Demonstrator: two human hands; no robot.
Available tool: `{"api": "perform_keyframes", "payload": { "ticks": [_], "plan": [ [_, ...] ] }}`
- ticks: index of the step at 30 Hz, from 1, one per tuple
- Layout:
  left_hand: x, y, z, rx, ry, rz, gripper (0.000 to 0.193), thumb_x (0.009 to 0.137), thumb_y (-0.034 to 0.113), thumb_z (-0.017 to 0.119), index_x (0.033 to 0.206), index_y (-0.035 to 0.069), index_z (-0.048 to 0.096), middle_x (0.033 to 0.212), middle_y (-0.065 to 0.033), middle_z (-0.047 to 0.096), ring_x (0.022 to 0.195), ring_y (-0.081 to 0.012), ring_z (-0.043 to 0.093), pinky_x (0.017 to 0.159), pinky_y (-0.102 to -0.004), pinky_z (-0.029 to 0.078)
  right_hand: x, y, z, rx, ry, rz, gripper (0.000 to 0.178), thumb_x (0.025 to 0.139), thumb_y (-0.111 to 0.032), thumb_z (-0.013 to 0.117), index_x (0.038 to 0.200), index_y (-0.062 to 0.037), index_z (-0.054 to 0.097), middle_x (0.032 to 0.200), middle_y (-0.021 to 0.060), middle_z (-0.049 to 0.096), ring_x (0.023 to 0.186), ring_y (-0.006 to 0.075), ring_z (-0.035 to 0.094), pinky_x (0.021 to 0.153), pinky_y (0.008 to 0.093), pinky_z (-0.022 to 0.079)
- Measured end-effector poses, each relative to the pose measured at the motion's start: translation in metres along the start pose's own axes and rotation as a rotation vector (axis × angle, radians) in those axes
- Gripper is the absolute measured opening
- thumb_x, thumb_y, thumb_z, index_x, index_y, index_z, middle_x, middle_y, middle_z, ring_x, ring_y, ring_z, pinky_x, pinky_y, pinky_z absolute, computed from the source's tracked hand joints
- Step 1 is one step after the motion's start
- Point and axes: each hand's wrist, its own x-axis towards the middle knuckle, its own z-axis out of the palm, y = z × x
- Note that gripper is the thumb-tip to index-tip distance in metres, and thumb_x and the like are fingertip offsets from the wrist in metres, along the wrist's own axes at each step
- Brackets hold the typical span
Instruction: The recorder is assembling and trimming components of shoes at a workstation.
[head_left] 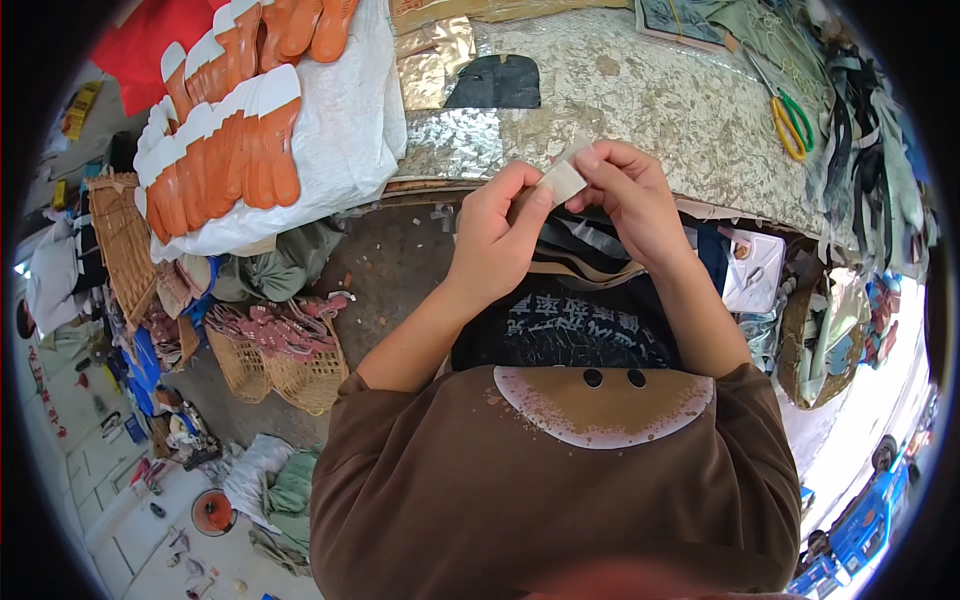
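Observation:
My left hand [497, 232] and my right hand [634, 196] meet over the near edge of the worktable [640, 110]. Between them is a small pale beige strip [565, 180], flat and roughly rectangular, that looks folded or layered. The left thumb and fingers pinch its lower left side. At its upper right end, the right thumb and fingertips close on it. I cannot tell what the strip is made of. Just beyond the hands, a black flat patch [500, 82] with a rounded corner lies on the table beside a shiny gold sheet [435, 62].
Rows of orange-brown, sole-shaped pieces [225, 150] with white ends rest on a white sack [350, 120] at left. Scissors [790, 125] with green and yellow handles lie at right, near hanging dark strips [865, 130]. A wicker basket [280, 365] with pinkish pieces stands below left.

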Motion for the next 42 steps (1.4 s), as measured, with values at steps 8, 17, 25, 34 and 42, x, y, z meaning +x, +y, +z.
{"api": "perform_keyframes", "payload": {
  "ticks": [8,17,25,34,42],
  "plan": [
    [0.015,0.033,0.006,0.473,0.022,0.573,0.040,0.074,-0.003,0.066,0.112,0.009,0.064,0.098,-0.0090,0.062,0.084,-0.0221,0.062,0.069,-0.0303,0.049,-0.010,-0.007,-0.013,0.327,-0.097,0.147,0.028,0.097,-0.024,0.050,0.098,0.0006,0.064,0.089,0.0092,0.068,0.077,0.0129,0.064,0.068,0.0243,0.054],
    [0.025,0.038,-0.006,0.686,-0.142,0.911,0.042,0.065,-0.006,0.064,0.105,0.008,0.069,0.107,-0.0115,0.064,0.095,-0.0298,0.064,0.081,-0.0364,0.051,-0.013,0.005,-0.015,0.478,-0.143,0.210,0.021,0.098,-0.024,0.050,0.097,-0.0053,0.060,0.088,0.0074,0.068,0.074,0.0115,0.064,0.068,0.0240,0.053],
    [-0.037,0.061,-0.175,-0.392,0.592,0.397,0.021,0.090,0.018,0.051,0.084,0.000,0.059,0.083,-0.0113,0.064,0.079,-0.0236,0.061,0.081,-0.0380,0.048,-0.052,-0.026,-0.132,0.581,0.405,-0.107,0.008,0.094,-0.016,0.057,0.092,-0.0084,0.057,0.076,0.0000,0.057,0.068,0.0100,0.054,0.063,0.0239,0.047],
    [-0.149,0.030,-0.352,-0.636,1.075,0.247,0.022,0.096,0.025,0.056,0.095,0.006,0.045,0.077,-0.0022,0.042,0.071,-0.0153,0.045,0.070,-0.0308,0.042,-0.430,-0.084,-0.533,-0.832,1.731,0.079,0.041,0.086,-0.031,0.065,0.113,-0.0004,0.059,0.094,0.0090,0.067,0.083,0.0198,0.064,0.077,0.0342,0.052],
    [-0.074,0.050,-0.291,-0.640,0.862,0.110,0.020,0.098,0.022,0.047,0.085,0.008,0.046,0.078,-0.0031,0.045,0.072,-0.0165,0.042,0.073,-0.0322,0.038,-0.165,-0.130,-0.342,-1.173,0.900,-0.456,0.027,0.086,-0.014,0.067,0.110,-0.0030,0.066,0.104,0.0063,0.066,0.095,0.0138,0.061,0.084,0.0251,0.046]
  ]
}}
